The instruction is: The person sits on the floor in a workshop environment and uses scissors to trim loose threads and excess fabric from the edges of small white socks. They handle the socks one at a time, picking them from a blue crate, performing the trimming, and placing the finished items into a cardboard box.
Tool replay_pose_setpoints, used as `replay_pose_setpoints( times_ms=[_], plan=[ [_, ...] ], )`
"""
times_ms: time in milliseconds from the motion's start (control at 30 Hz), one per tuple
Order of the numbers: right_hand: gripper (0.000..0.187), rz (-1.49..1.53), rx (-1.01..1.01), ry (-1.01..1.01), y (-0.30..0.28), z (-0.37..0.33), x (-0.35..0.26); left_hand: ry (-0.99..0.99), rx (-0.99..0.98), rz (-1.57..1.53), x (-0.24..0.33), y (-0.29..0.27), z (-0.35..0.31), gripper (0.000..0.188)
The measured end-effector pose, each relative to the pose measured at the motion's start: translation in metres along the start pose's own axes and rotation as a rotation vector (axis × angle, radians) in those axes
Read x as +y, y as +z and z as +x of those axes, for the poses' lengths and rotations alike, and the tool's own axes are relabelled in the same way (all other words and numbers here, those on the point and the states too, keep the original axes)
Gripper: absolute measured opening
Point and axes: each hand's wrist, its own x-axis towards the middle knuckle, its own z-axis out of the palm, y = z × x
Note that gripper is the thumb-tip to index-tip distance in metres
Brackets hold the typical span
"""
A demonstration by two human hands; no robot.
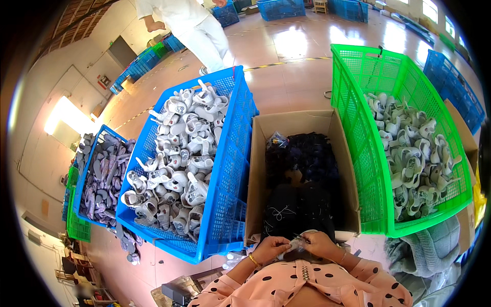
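Close in front of my body, my left hand (271, 249) pinches the side of a small pale-grey shoe (293, 247). My right hand (320, 244) is closed at the other side of it, and a thin dark thing shows by its fingertips, too small to name. Both hands partly cover the shoe. To the left, a blue plastic crate (239, 148) holds many similar pale-grey shoes (176, 171). More of them (411, 158) lie in the green crate (355, 138) on the right.
Between the crates stands an open cardboard box (345, 169) with dark pieces (312, 153) inside. My dark-trousered legs (281, 204) extend toward it. Another blue crate with purple-grey footwear (105, 176) is farther left. A person in white (204, 38) stands beyond. Grey cloth (427, 248) lies right.
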Motion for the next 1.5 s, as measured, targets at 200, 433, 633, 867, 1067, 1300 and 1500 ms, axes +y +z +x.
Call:
replay_pose_setpoints(
  times_ms=[200, 433, 633, 867, 1067, 1300, 1500],
  plan=[
    [0.034, 0.489, -0.058, 0.169, -0.004, -0.012, 0.008, 0.056, -0.120, 0.080, 0.017, 0.001, 0.011, 0.019],
    [0.029, 0.300, -0.104, 0.256, -0.005, -0.005, -0.005, -0.033, -0.171, -0.120, 0.013, -0.006, 0.013, 0.019],
    [0.031, 0.235, -0.154, 0.313, -0.009, 0.009, -0.008, -0.040, -0.111, -0.065, 0.005, -0.012, 0.018, 0.022],
    [0.030, 0.267, -0.128, 0.315, -0.011, 0.013, -0.015, 0.011, -0.065, -0.059, -0.002, -0.012, 0.016, 0.021],
    [0.029, 0.214, -0.093, 0.276, -0.007, 0.016, -0.005, -0.015, -0.024, -0.123, 0.005, -0.007, 0.015, 0.021],
    [0.030, 0.208, -0.087, 0.304, -0.011, 0.012, -0.014, -0.015, -0.042, -0.109, 0.005, -0.008, 0.016, 0.020],
    [0.030, 0.178, -0.055, 0.264, -0.006, 0.010, -0.007, 0.006, -0.082, -0.062, -0.002, -0.011, 0.020, 0.019]
  ],
)
